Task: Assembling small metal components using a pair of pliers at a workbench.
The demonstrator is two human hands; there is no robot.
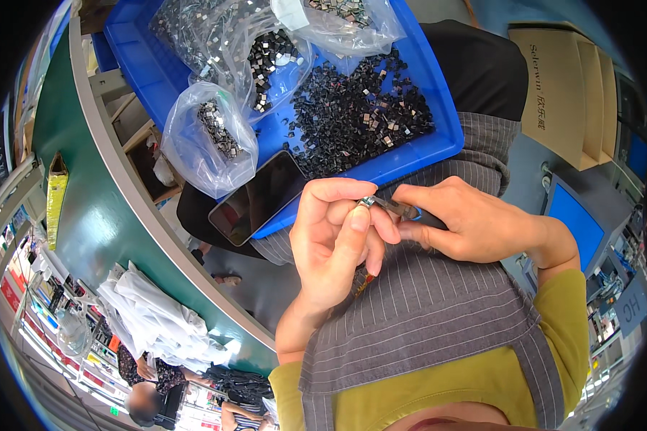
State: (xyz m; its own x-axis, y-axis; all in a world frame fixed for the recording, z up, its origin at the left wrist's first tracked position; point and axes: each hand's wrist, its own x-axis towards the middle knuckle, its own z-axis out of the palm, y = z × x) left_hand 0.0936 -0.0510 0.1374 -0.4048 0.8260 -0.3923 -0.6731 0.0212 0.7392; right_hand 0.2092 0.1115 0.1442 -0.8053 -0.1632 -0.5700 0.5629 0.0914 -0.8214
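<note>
Fingers of the left hand (334, 241) pinch a tiny square silvery metal part (366, 202) just above the grey striped apron. The right hand (467, 223) grips a slim dark tool (402, 210), probably tweezers, its tip touching that part. Behind lies a blue plastic tray (424, 147) strewn with small black pieces, crinkled clear bags and a glossy black phone (259, 197).

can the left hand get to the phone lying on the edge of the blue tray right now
Probably yes, once freed. The phone lies uncovered just beyond the left hand, with nothing between them. But the left hand is pinching a small metal part that the right hand is working with a tool.
</note>
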